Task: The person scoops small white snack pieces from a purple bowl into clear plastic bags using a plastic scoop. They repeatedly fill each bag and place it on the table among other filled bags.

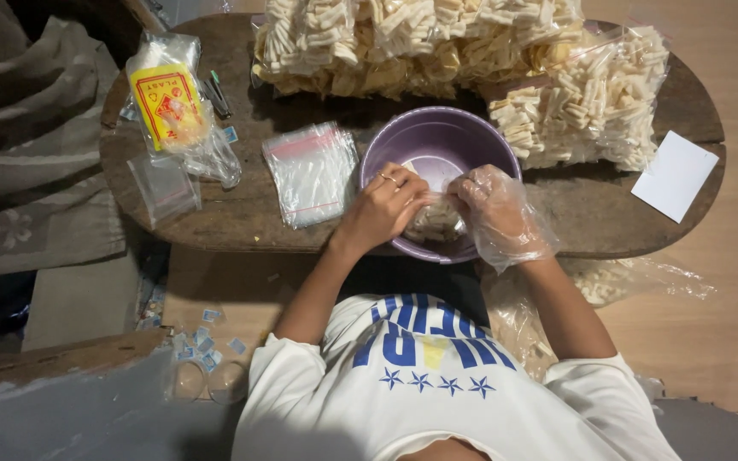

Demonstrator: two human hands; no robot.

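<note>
Left hand [383, 207], bare, ring on one finger, is closed in a pinch on the edge of a small clear plastic bag of pale cracker sticks [434, 222]. Right hand [495, 213], covered by a loose transparent plastic glove, grips the same bag from the other side, fingers curled on it. Both hands meet over the near half of a round purple plastic bowl [403, 141]; the bag sits inside the bowl, low against its near wall.

The bowl rests on an oval dark wooden board [241, 218], close to its near edge. Just left of the bowl: a stack of empty clear zip bags with red seal strips [311, 171]. Further left: a clear packet with a yellow and red label [169, 107], and one loose empty clear bag [164, 188] near the board's left end. A dark pen-like tool [218, 94] lies behind the packet; exact kind cannot be told.

Behind the bowl and to its right: large clear bags packed with pale cracker sticks [591, 98], touching one another. A white square card [675, 175] overhangs the board's right end. A crumpled clear plastic sheet [642, 277] lies on the floor to the right of the person.
</note>
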